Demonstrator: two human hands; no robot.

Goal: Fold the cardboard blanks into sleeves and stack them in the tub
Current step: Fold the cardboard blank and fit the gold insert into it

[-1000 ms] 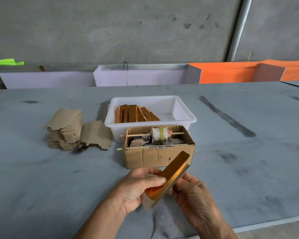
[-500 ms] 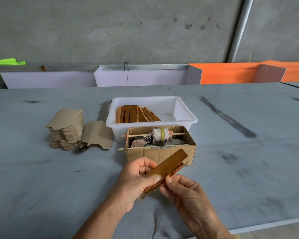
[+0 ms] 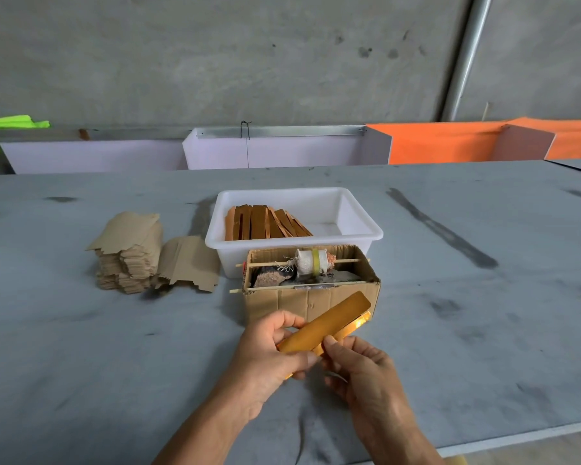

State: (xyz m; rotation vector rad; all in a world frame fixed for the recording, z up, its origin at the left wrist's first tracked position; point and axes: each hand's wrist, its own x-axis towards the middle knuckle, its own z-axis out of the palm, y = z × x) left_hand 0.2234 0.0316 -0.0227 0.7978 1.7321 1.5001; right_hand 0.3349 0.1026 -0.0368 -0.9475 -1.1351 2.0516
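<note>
While both forearms reach in from the near table edge, the left hand [image 3: 269, 354] and right hand [image 3: 359, 370] pinch a gold folded sleeve [image 3: 326, 325] angled up-right, just before the cardboard box [image 3: 316, 300] and white tub [image 3: 356, 229].

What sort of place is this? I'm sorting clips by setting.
Likely a small packaging workshop: a bare concrete wall, a long grey worktable, a stack of cardboard blanks, and a white tub of folded sleeves.
</note>
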